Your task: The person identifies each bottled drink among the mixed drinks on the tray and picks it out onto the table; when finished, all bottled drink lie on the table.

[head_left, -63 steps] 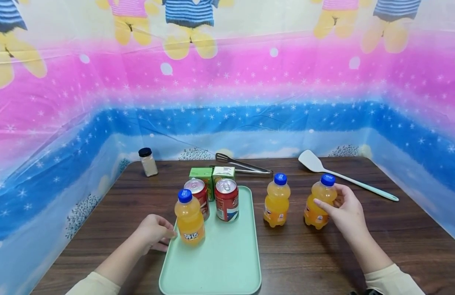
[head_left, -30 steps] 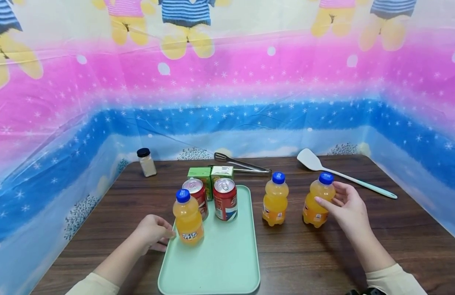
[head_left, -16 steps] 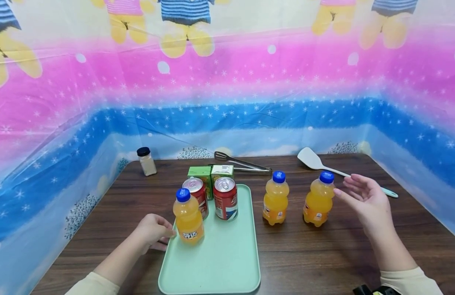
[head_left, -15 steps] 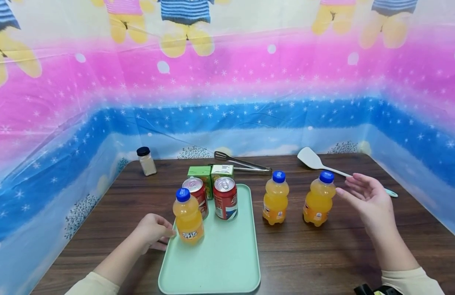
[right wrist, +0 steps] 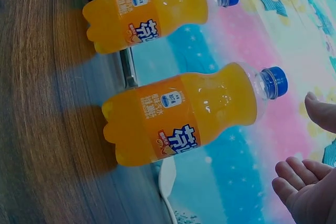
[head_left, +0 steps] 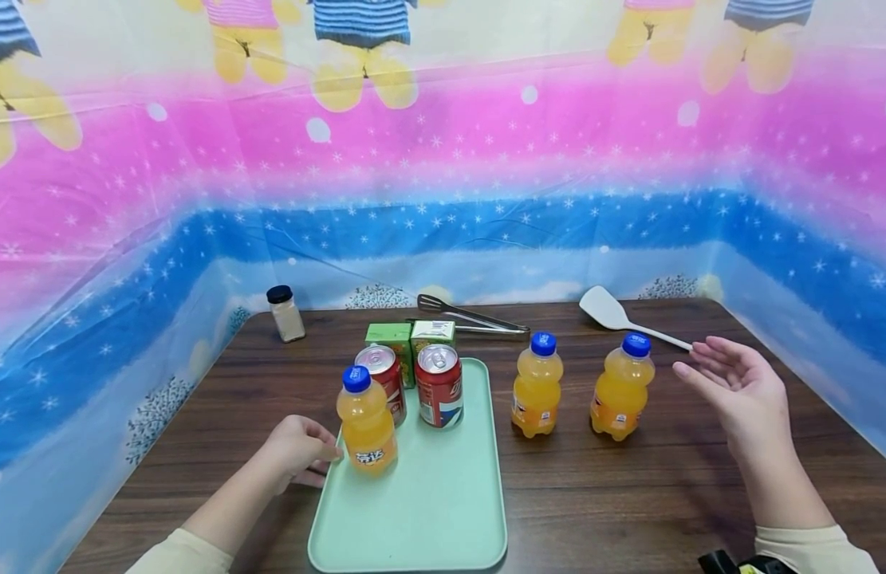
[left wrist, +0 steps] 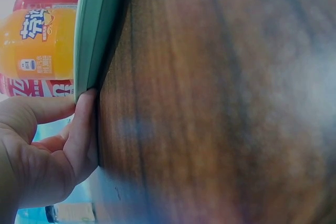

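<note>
Tray (head_left: 428, 518) at lower centre of the head view: a shallow, round-cornered oblong, pale green, matte, probably stiff moulded plastic. The left hand (head_left: 297, 451) pinches its left rim between thumb and forefinger. With its load the tray is likely heavy at the far end; opposite long rims should offer the steadiest hold.

Right hand (head_left: 747, 399), at right of the frame, has its fingers spread, holds nothing and lies just beside, but apart from, the outer bottle (head_left: 620, 391). This bottle and the inner bottle (head_left: 537, 395) stand upright on the dark, wood-grained table (head_left: 579, 502), right of centre. Each has a ridged blue cap, rounded shoulder, narrowed waist and lobed base. Nearly full, they are judged fairly weighty, with thin, smooth walls that may flex or slip; the waist appears the best place to grasp.

On the tray, the near bottle (head_left: 368, 426) stands before the left can (head_left: 391, 379) and beside the right can (head_left: 439, 395): rigid metal cylinders, smooth and dentable. Behind them are square-edged green cartons (head_left: 388, 333), presumably soft-walled card. At upper right of the tabletop lies a broad-bladed white spatula (head_left: 606, 309).
</note>
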{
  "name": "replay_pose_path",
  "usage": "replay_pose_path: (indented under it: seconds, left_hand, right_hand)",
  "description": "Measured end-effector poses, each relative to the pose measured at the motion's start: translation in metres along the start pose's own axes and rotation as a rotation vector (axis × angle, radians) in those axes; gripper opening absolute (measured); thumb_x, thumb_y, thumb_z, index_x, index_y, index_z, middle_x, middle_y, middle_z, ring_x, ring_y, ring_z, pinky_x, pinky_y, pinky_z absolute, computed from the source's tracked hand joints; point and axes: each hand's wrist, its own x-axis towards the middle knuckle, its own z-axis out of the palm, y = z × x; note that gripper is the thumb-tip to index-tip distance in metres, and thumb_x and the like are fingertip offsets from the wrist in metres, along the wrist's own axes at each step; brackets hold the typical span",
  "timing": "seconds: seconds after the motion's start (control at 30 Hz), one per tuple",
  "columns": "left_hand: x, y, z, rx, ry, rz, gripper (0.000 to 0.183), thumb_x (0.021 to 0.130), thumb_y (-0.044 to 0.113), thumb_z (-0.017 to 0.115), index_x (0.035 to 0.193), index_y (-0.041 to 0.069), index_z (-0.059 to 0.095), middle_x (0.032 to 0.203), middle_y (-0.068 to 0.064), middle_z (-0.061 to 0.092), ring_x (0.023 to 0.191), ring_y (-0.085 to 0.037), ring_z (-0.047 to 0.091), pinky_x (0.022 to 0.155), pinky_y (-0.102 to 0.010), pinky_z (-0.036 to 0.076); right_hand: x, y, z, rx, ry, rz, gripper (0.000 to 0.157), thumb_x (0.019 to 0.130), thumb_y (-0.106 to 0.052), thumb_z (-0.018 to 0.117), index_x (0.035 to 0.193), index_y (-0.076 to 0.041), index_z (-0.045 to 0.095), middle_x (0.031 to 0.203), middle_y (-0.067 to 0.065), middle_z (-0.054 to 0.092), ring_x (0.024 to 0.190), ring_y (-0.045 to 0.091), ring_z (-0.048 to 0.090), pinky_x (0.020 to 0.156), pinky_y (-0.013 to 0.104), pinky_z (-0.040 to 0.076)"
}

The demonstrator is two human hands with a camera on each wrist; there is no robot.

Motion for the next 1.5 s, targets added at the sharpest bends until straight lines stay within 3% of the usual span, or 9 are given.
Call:
replay_pose_path:
  seconds: [0.27,0.57,0.77,0.93,1.2,1.37,1.5]
  left_hand:
    - [0.0,0.0,0.001,0.0,0.014,-0.013,0.016,0.083,0.002,0.066,0.095,-0.006,0.06,0.086,-0.015,0.06,0.07,-0.024,0.061,0.059,-0.036,0.058]
    - [-0.002,0.002,0.001,0.012,0.007,-0.002,0.016,0.083,0.003,0.067,0.094,-0.006,0.06,0.086,-0.016,0.059,0.07,-0.025,0.06,0.058,-0.036,0.058]
    - [-0.003,0.003,0.001,0.014,0.009,-0.006,0.016,0.083,0.003,0.067,0.094,-0.006,0.061,0.086,-0.015,0.06,0.07,-0.025,0.06,0.058,-0.036,0.058]
    - [-0.003,0.002,0.002,0.019,0.015,-0.005,0.016,0.083,0.003,0.067,0.094,-0.006,0.061,0.086,-0.016,0.06,0.07,-0.025,0.061,0.058,-0.036,0.058]
    - [-0.002,0.001,0.0,0.014,0.014,-0.018,0.016,0.082,0.002,0.068,0.094,-0.006,0.061,0.086,-0.016,0.06,0.071,-0.025,0.06,0.059,-0.036,0.058]
    - [-0.002,0.002,0.0,0.009,0.017,-0.031,0.015,0.083,0.002,0.067,0.093,-0.006,0.061,0.086,-0.015,0.06,0.071,-0.025,0.061,0.059,-0.036,0.058]
    - [-0.003,0.003,-0.001,0.015,0.027,-0.029,0.016,0.083,0.003,0.067,0.094,-0.006,0.061,0.087,-0.015,0.06,0.072,-0.026,0.061,0.059,-0.036,0.058]
  right_hand:
    - [-0.002,-0.007,0.0,0.147,-0.017,-0.048,0.052,0.075,0.007,0.073,0.121,-0.003,0.052,0.111,0.004,0.059,0.104,0.014,0.057,0.081,0.012,0.047]
    - [-0.012,-0.031,0.004,0.284,-0.09,-0.139,0.053,0.074,0.02,0.066,0.123,0.005,0.05,0.113,0.011,0.06,0.106,0.017,0.057,0.087,0.018,0.047]
    - [-0.025,-0.051,0.019,0.242,-0.162,-0.23,0.055,0.073,0.025,0.063,0.124,0.01,0.048,0.117,0.015,0.06,0.11,0.023,0.056,0.089,0.023,0.047]
    - [-0.035,-0.057,0.034,0.223,-0.29,-0.318,0.06,0.07,0.03,0.061,0.125,0.013,0.045,0.119,0.021,0.058,0.112,0.025,0.055,0.091,0.027,0.047]
    - [-0.049,-0.059,0.052,0.069,-0.393,-0.31,0.062,0.071,0.023,0.067,0.127,0.01,0.045,0.123,0.025,0.053,0.116,0.023,0.053,0.093,0.025,0.045]
    - [-0.054,-0.054,0.062,-0.045,-0.437,-0.301,0.063,0.071,0.016,0.072,0.128,0.003,0.048,0.122,0.019,0.055,0.115,0.019,0.054,0.092,0.023,0.046]
    - [-0.058,-0.049,0.069,-0.043,-0.47,-0.304,0.063,0.07,0.016,0.072,0.127,0.001,0.049,0.121,0.018,0.056,0.113,0.019,0.055,0.093,0.023,0.046]
